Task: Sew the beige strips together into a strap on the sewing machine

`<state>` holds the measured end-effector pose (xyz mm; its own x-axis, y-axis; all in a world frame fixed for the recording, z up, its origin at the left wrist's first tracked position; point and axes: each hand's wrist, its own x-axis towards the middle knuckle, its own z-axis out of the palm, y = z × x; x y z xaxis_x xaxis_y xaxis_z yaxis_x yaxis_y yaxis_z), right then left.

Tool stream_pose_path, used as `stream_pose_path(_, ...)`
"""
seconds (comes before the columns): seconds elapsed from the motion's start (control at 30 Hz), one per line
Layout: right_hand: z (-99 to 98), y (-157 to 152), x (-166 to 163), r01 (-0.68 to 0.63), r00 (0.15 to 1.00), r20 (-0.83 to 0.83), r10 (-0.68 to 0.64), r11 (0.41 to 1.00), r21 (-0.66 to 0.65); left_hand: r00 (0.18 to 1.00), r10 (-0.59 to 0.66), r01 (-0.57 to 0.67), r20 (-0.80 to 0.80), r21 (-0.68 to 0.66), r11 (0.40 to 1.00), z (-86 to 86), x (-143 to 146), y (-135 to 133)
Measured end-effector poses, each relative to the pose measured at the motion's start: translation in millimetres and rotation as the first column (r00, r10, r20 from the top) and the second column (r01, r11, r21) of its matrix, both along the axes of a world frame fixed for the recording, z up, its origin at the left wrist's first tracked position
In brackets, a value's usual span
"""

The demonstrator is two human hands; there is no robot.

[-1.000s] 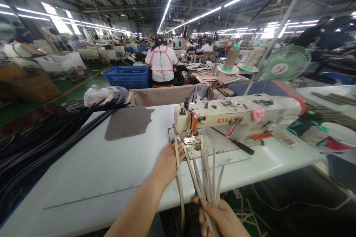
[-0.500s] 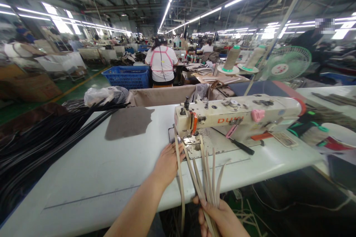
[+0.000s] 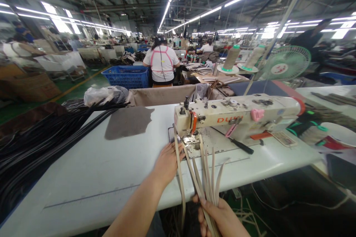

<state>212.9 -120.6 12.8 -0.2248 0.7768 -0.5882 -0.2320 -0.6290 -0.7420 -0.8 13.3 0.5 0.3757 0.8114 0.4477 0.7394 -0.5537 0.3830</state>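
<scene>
Beige strips in the right hand, ends toward the sewing machine.

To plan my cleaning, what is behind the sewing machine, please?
Beyond the sewing machine, two thread cones and a green fan show; whatever lies low behind the machine is covered.

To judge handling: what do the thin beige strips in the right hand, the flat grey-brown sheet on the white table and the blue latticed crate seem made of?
Thin beige strips: perhaps leather or synthetic, matte, no gloss; one curves.
Flat grey-brown sheet: dull, possibly leather or fabric; thin, uneven edge.
Blue latticed crate: probably moulded plastic, finish unclear; even colour, regular openings.
</scene>
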Motion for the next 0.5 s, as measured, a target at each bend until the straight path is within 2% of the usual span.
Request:
stream_pose_path(0.17, 6.5, -3.2, -0.1, 0.006, 1.000, 0.000, -0.006, 0.999, 0.033, 1.000, 0.004, -0.004, -0.007, 0.001, 1.000, 1.2, 0.4, -0.1)
stream_pose_path(0.5, 5.2, -3.2, -1.2, 0.008, 1.000, -0.020, -0.007, 1.000, 0.020, 1.000, 0.008, -0.008, -0.014, 0.009, 1.000, 4.7, 1.2, -0.4)
